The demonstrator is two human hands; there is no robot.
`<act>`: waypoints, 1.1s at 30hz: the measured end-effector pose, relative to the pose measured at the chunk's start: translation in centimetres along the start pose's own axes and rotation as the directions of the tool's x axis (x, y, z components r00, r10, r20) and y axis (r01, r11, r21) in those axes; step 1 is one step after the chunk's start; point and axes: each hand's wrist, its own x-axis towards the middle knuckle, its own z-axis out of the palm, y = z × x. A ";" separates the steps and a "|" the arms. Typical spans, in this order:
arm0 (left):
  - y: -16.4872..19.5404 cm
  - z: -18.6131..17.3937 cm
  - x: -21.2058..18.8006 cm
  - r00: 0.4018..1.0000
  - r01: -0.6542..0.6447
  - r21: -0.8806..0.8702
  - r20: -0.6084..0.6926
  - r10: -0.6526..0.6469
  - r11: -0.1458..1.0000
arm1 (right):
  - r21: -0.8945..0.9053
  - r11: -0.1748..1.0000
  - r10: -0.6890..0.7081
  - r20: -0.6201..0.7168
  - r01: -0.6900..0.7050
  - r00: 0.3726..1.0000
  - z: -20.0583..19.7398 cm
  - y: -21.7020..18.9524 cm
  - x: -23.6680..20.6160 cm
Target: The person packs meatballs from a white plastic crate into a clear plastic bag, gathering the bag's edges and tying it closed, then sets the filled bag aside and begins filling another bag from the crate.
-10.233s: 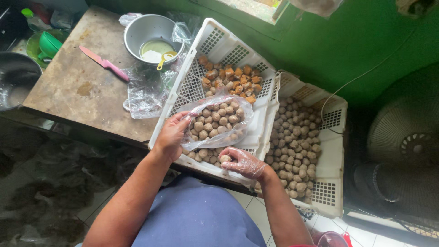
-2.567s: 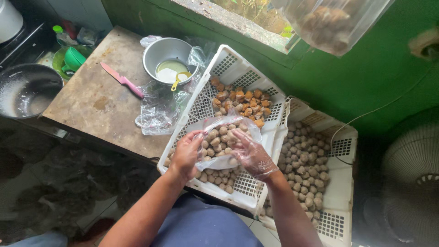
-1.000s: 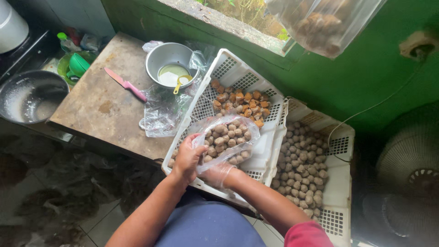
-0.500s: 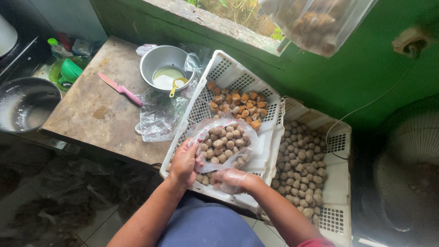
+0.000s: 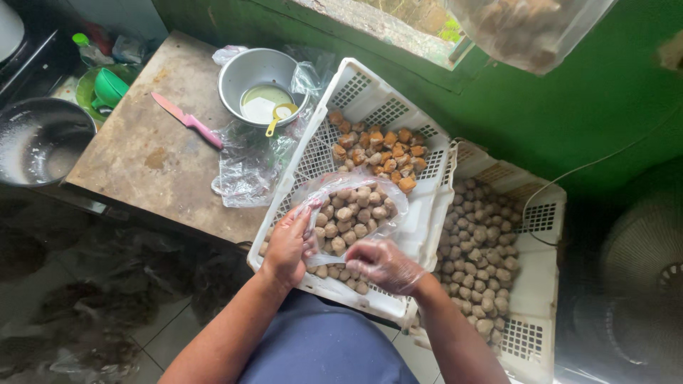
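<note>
A clear plastic bag (image 5: 356, 210) filled with brownish meatballs rests in a white slotted crate (image 5: 370, 107). My left hand (image 5: 288, 245) grips the bag's open edge at its near left side. My right hand (image 5: 384, 264), in a thin clear glove, is in the crate just below the bag, over loose meatballs (image 5: 348, 281) at the near end; whether it holds any is hidden. Orange-brown fried pieces (image 5: 377, 148) lie at the crate's far end.
A second white crate (image 5: 537, 213) of meatballs sits to the right. On the worn table (image 5: 142, 163) are a pink-handled knife (image 5: 188, 121), a metal bowl (image 5: 260, 85) with a yellow scoop, and loose plastic bags (image 5: 249, 167). A basin (image 5: 39, 139) stands at far left. Another bag hangs overhead (image 5: 526, 28).
My right hand came down off the bag's top into the loose meatballs at the crate's near end. The left hand kept its hold on the bag.
</note>
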 end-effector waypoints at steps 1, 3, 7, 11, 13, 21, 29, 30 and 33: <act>0.1 0.0 0.0 1.000 0.001 0.003 0.003 -0.001 1.000 | -0.130 0.991 0.036 0.157 -0.016 0.987 0.7 0.4 0.1; 0.1 0.0 0.0 1.000 -0.016 0.020 0.017 0.016 1.000 | -0.293 0.952 -0.034 0.187 0.089 0.982 2.6 1.0 1.6; 0.2 0.1 -0.4 0.999 -0.050 0.075 -0.015 0.051 0.996 | -0.351 0.922 -0.047 0.318 0.163 0.947 4.6 1.5 4.3; 0.3 0.5 -0.7 0.995 -0.095 0.103 0.040 0.091 0.990 | -0.149 0.978 -0.118 0.167 0.143 0.979 4.9 0.6 5.3; 0.3 0.6 -0.7 0.998 -0.061 0.112 0.022 0.059 0.992 | -0.228 0.961 -0.144 0.076 0.158 0.987 4.9 0.4 5.1; -0.5 -0.2 0.0 0.997 -0.075 0.135 0.037 0.070 0.988 | -0.473 0.880 0.078 0.240 0.046 0.968 5.7 1.9 4.5; 0.2 0.5 -0.4 0.997 -0.040 0.086 0.064 0.034 0.995 | -0.103 0.994 0.057 0.288 -0.028 0.956 -1.0 -0.4 -1.8; 0.1 0.6 -0.5 0.997 -0.043 0.092 0.064 0.037 0.995 | 0.020 0.985 0.158 0.313 -0.173 0.936 -2.3 -0.6 -2.3; -0.1 0.6 -0.9 0.998 -0.024 0.096 0.058 0.018 0.995 | 0.039 0.996 0.086 -0.089 -0.082 0.992 -3.6 -1.6 -2.1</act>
